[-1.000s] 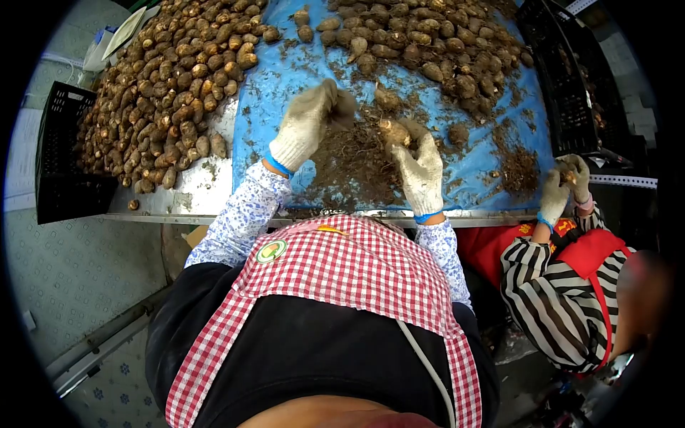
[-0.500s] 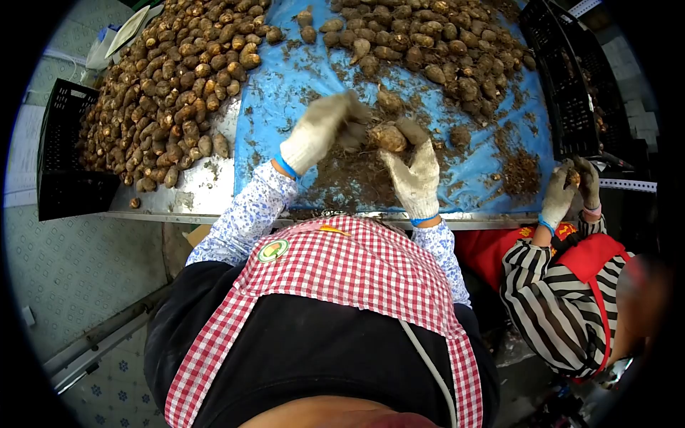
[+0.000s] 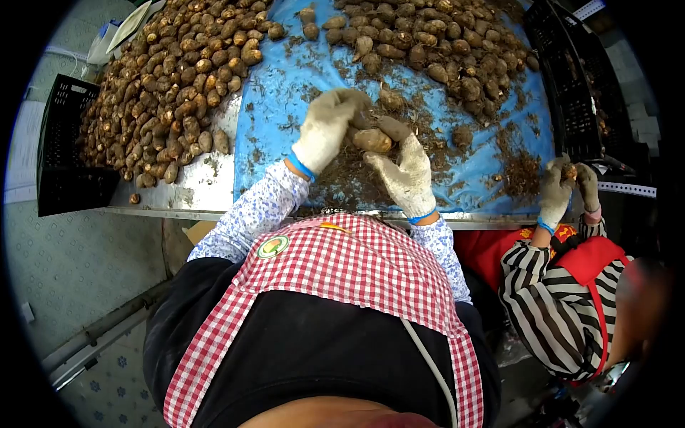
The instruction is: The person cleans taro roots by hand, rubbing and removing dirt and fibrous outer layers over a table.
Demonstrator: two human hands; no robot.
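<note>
A brown tuber [image 3: 372, 140] is held between my two gloved hands, above dirt and roots on the blue sheet [image 3: 267, 146]. My right hand [image 3: 405, 167] grips its right end between thumb and fingers. My left hand [image 3: 326, 128] is bent over its left end, fingers curled and touching the tuber or very near it; whether they grip anything is hidden. Another tuber [image 3: 391, 98] lies just beyond my hands, and a round one [image 3: 462, 136] rests to their right.
A large heap of tubers [image 3: 171, 93] covers the left of the table, another heap [image 3: 442, 43] the back right. Black crates [image 3: 71, 187] [image 3: 571, 93] stand at both sides. At right, a co-worker's gloved hands [image 3: 555, 192] hold a tuber near the metal table edge [image 3: 164, 213].
The tuber in my right hand has moved left and turned more sideways. My left hand has come down and closer to it. The co-worker's hands have shifted slightly.
</note>
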